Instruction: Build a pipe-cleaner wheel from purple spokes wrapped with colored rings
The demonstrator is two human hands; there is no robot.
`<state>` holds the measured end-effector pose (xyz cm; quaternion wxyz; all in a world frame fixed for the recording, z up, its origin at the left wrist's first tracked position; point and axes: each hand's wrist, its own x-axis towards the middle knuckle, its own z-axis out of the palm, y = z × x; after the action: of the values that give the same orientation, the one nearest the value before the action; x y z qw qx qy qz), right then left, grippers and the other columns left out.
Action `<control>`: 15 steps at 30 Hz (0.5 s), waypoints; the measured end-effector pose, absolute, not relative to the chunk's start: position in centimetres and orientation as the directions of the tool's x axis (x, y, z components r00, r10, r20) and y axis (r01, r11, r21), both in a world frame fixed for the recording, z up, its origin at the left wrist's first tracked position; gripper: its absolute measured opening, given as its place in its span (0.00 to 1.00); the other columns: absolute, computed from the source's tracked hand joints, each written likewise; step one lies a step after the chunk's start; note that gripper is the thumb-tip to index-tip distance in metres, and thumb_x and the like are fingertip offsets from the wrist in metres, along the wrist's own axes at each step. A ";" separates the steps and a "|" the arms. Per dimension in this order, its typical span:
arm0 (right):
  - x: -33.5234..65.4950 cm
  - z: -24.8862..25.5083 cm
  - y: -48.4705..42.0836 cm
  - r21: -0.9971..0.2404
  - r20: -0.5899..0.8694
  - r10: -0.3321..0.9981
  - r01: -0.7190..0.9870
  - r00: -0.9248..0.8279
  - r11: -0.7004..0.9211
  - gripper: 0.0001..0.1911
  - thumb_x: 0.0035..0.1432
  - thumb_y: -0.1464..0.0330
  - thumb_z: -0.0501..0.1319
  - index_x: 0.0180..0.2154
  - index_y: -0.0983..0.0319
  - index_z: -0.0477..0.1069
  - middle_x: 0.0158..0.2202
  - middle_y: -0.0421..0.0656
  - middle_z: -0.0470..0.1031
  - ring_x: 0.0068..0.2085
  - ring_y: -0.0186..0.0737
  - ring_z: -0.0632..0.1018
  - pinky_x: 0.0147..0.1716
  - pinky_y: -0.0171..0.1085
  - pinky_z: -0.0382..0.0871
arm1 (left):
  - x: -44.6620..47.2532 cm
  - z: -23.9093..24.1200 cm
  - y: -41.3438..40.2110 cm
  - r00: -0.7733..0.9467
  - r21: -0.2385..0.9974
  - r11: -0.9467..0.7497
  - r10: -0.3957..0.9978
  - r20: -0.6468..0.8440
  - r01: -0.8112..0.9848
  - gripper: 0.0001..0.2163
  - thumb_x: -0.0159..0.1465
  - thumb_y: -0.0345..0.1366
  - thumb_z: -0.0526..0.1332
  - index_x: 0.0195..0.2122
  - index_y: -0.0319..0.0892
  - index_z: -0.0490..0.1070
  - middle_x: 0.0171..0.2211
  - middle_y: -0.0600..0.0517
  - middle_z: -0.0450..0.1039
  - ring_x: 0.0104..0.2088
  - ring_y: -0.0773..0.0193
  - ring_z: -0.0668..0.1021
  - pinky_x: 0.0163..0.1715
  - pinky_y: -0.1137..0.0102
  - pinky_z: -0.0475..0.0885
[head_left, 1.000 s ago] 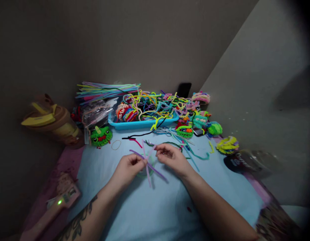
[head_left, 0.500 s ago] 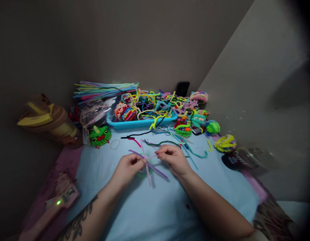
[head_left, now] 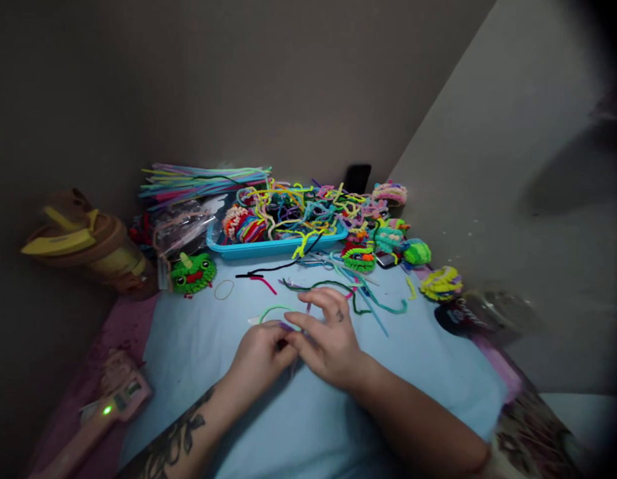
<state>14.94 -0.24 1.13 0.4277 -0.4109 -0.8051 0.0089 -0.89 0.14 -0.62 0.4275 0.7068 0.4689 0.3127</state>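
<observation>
My left hand is closed in a pinch on crossed purple and pink pipe cleaners. They are mostly hidden behind my fingers, with short bits poking out above and below. My right hand meets it from the right. Its thumb and forefinger press together at the same crossing, while the other fingers are bent loosely above. A light green pipe cleaner loop lies on the blue cloth just beyond my left hand.
A blue tray of tangled pipe cleaners stands at the back, beside a bundle of straight ones. A green fuzzy figure and a tumbler are left. A glue gun lies front left, a bottle right.
My right hand has moved left and in to my left hand, from an outer arm of the crossed pipe cleaners to their middle. The crossed pipe cleaners are now largely covered. The view has shifted slightly.
</observation>
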 end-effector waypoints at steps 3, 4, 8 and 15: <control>14.1 1.3 -1.0 -0.304 0.670 0.671 0.707 -0.318 0.639 0.12 0.52 0.71 0.60 0.40 0.55 0.73 0.49 0.46 0.68 0.51 0.49 0.64 0.50 0.50 0.61 | -0.7 -0.7 -0.1 0.394 0.899 -0.210 0.918 0.046 0.385 0.08 0.51 0.30 0.60 0.16 0.42 0.68 0.20 0.54 0.70 0.23 0.66 0.69 0.26 0.73 0.61; 13.9 1.4 -1.1 -0.285 0.666 0.672 0.722 -0.324 0.630 0.11 0.53 0.70 0.60 0.40 0.55 0.73 0.49 0.45 0.69 0.51 0.49 0.64 0.49 0.49 0.61 | -0.7 -0.8 -0.1 0.396 0.896 -0.216 0.917 0.049 0.388 0.08 0.51 0.29 0.60 0.16 0.41 0.67 0.19 0.54 0.69 0.23 0.66 0.69 0.25 0.73 0.60; 13.5 1.5 -1.2 -0.254 0.659 0.680 0.756 -0.322 0.604 0.07 0.54 0.70 0.58 0.36 0.57 0.73 0.50 0.45 0.69 0.51 0.48 0.64 0.49 0.48 0.60 | -0.7 -1.1 0.0 0.400 0.884 -0.223 0.915 0.044 0.412 0.08 0.49 0.27 0.59 0.15 0.41 0.65 0.18 0.54 0.69 0.22 0.66 0.69 0.23 0.73 0.59; 12.7 1.2 -0.9 -0.305 0.601 0.724 0.739 -0.340 0.600 0.07 0.55 0.74 0.55 0.32 0.60 0.71 0.43 0.45 0.71 0.49 0.44 0.64 0.48 0.44 0.59 | -0.9 -1.6 0.2 0.374 0.914 -0.166 0.927 0.017 0.369 0.05 0.45 0.26 0.58 0.16 0.41 0.69 0.19 0.52 0.73 0.23 0.64 0.71 0.25 0.72 0.62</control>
<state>12.67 -0.90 1.19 0.3610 -0.4469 -0.8184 -0.0110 -0.86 0.16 -1.62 0.4482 0.6972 0.4649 0.3113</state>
